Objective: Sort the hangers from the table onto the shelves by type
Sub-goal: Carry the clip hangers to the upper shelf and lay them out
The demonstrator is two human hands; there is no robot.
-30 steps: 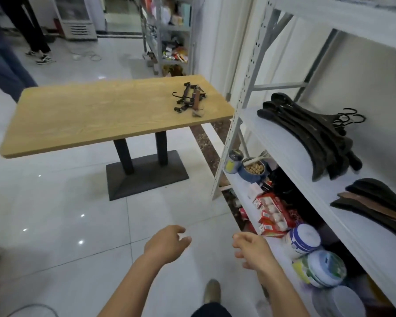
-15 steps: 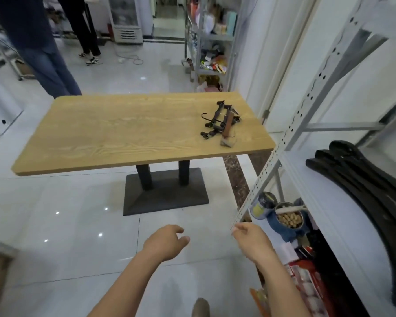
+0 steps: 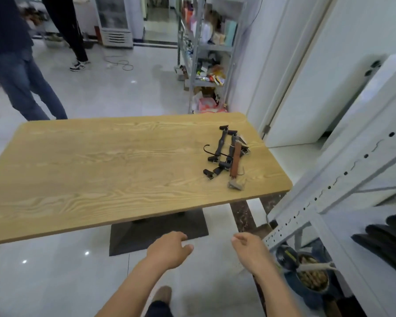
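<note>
Both hands are empty and hang low in front of the person, short of the near edge of the tabletop [image 3: 89, 179]. The left hand [image 3: 169, 249] is loosely curled with nothing in it; the right hand [image 3: 249, 250] is likewise slack, fingers half bent, holding nothing.

What remains to sort is a small tangle of clip hangers [image 3: 224, 154] lying near the right edge of the tabletop, toward its far right corner. Most are black, with a thin black hook curling out to the left of the heap. One brown wooden clip hanger [image 3: 234, 161] lies across them, its metal clip [image 3: 234, 185] pointing at the near edge. On the white shelf [image 3: 343, 239] at the right, a stack of black coat hangers [image 3: 386, 239] already rests.

The step in hand looks to be the reach for the heap. I would take the brown one first, since it lies on top and differs in kind. Grip it by the wooden bar, not the clip, and lift straight up so the hooks beneath do not catch. If the black ones cling together, steady the heap with the other hand. Whether the wires are interlocked I cannot tell from here.
</note>
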